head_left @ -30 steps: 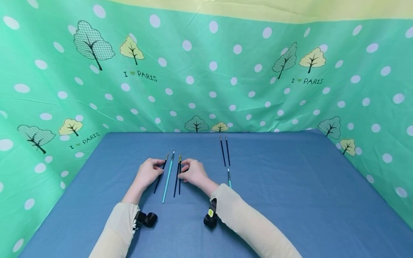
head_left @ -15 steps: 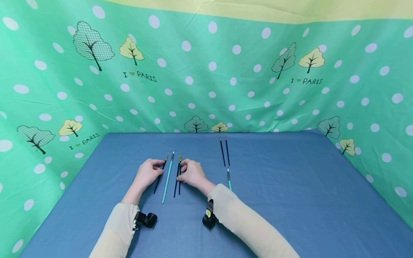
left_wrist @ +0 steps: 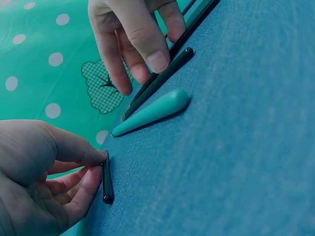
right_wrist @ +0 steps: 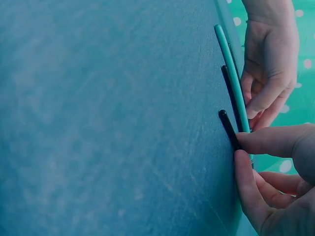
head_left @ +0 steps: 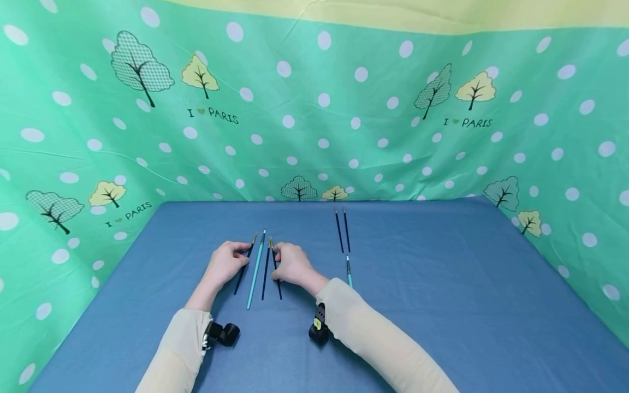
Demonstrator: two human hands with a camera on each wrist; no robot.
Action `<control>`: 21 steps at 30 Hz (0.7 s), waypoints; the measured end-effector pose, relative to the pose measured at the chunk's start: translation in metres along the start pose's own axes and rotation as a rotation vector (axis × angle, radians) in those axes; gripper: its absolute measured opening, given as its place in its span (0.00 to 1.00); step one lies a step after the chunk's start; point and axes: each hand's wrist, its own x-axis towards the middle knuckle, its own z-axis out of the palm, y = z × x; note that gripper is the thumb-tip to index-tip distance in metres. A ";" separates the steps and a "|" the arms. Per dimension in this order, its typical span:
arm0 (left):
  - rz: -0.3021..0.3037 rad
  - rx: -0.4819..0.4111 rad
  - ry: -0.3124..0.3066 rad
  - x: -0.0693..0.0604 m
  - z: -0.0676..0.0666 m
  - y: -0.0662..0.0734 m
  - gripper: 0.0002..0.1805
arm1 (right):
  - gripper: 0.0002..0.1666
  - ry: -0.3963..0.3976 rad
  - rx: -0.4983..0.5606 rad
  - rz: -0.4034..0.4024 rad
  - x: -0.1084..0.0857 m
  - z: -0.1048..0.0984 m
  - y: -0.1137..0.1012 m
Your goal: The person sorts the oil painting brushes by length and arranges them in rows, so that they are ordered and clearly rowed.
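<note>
In the head view, my left hand (head_left: 227, 265) pinches the leftmost dark paintbrush (head_left: 239, 284) between thumb and fingers. That brush lies slanted on the blue cloth. Just right of it lies a teal paintbrush (head_left: 254, 278), with another dark paintbrush (head_left: 266, 275) beside that. My right hand (head_left: 294, 265) holds a dark paintbrush with a golden ferrule (head_left: 279, 289), thumb and index finger on its handle, as the right wrist view shows with the black handle (right_wrist: 228, 125). The bristle ends of the two inner dark brushes nearly meet; their handle ends spread apart.
Farther right, two dark paintbrushes (head_left: 346, 232) lie side by side near the table's back. Below them is a second teal paintbrush (head_left: 349, 270), partly hidden by my right sleeve (head_left: 373, 333). A green dotted curtain (head_left: 314, 125) stands behind the blue tabletop (head_left: 467, 284).
The handle end of the dark paintbrush in my right hand has swung right, away from its neighbour, which has shifted slightly left. My left hand has stayed in place.
</note>
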 end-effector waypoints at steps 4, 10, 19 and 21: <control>-0.002 0.001 0.004 0.001 0.001 -0.001 0.21 | 0.38 -0.010 -0.079 -0.013 0.000 -0.002 -0.002; 0.001 0.003 0.005 0.001 0.000 -0.002 0.21 | 0.37 -0.025 -0.115 -0.028 -0.001 -0.002 -0.004; -0.006 -0.006 -0.002 0.002 0.000 -0.001 0.21 | 0.38 -0.013 -0.165 -0.030 -0.002 -0.002 -0.007; -0.005 -0.003 -0.002 0.002 0.001 0.000 0.21 | 0.37 -0.011 -0.173 -0.027 -0.002 -0.001 -0.008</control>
